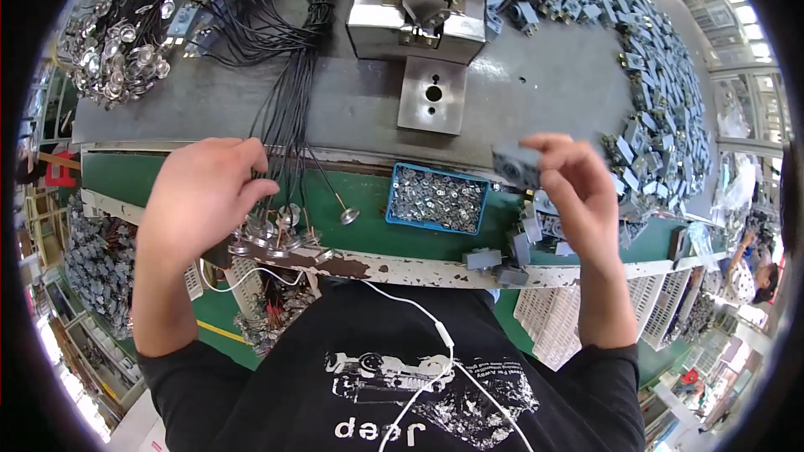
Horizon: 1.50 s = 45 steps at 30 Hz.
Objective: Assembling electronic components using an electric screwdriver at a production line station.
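My right hand (579, 192) pinches a small grey-blue plastic housing (515, 166) with a round recess, held above the bench's front edge and blurred by motion. Over the left part of the bench, my left hand (205, 188) is beside a hanging bundle of black wires (289, 109). Its thumb and index finger are apart, with nothing visible between them; the other fingers are hidden. Below it, round metal discs (272, 230) on the wire ends lie clustered. One disc (349, 216) sits apart to the right.
A blue tray (392, 219) of small metal parts stands front centre. Behind it is a metal fixture (419, 21) with a holed plate (432, 109). Grey housings (662, 92) pile up at the right; several lie near the front edge. More wired discs (117, 59) sit far left.
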Each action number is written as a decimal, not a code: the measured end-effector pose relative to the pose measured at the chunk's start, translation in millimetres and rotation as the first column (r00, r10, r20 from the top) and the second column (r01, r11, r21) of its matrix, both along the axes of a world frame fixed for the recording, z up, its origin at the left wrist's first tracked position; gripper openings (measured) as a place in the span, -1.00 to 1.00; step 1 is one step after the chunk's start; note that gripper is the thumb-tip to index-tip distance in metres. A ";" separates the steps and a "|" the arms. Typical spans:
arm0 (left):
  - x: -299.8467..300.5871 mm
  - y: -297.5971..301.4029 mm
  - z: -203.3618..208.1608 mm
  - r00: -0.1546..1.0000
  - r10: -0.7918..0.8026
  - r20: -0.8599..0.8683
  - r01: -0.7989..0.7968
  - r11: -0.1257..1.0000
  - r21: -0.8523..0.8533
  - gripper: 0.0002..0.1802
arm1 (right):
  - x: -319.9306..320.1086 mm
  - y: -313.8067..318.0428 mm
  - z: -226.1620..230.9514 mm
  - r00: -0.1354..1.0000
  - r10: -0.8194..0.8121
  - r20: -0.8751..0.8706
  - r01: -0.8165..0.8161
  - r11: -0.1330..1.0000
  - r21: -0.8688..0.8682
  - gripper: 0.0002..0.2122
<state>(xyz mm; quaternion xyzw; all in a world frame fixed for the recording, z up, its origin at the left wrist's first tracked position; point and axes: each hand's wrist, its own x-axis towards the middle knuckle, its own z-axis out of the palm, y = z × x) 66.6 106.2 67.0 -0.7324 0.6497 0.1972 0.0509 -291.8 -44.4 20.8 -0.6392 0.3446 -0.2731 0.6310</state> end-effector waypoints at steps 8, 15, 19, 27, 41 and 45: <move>-29.8 10.1 -16.6 0.970 -0.189 0.153 0.214 0.963 -0.163 -0.59 | 94.1 -49.8 30.6 0.835 0.301 -0.460 -0.497 0.771 -0.398 -0.83; -36.9 14.3 -30.4 0.933 -0.149 0.328 0.149 0.989 0.024 -0.69 | 107.5 -53.0 12.8 0.843 0.208 -0.496 -0.497 0.653 -0.571 -0.86; -20.1 3.7 -5.7 0.991 -0.128 0.040 0.132 0.986 -0.100 -0.73 | 107.8 -53.5 9.6 0.828 0.223 -0.515 -0.525 0.631 -0.571 -0.85; -17.4 -12.7 14.3 0.798 0.075 -0.599 -0.123 0.992 -0.041 -0.76 | 97.4 -38.6 -1.8 0.830 0.057 -0.555 -0.474 0.596 -0.648 -0.66; -39.1 -42.2 -16.3 0.859 -0.347 -0.377 0.213 0.910 -0.355 -0.79 | 76.0 -36.1 -19.1 0.876 0.026 -0.482 -0.405 0.584 -0.704 -0.54; -41.6 -43.8 -17.8 0.862 -0.359 -0.356 0.229 0.905 -0.358 -0.82 | 86.6 -29.2 -24.7 0.936 0.015 -0.351 -0.264 0.689 -0.675 -0.51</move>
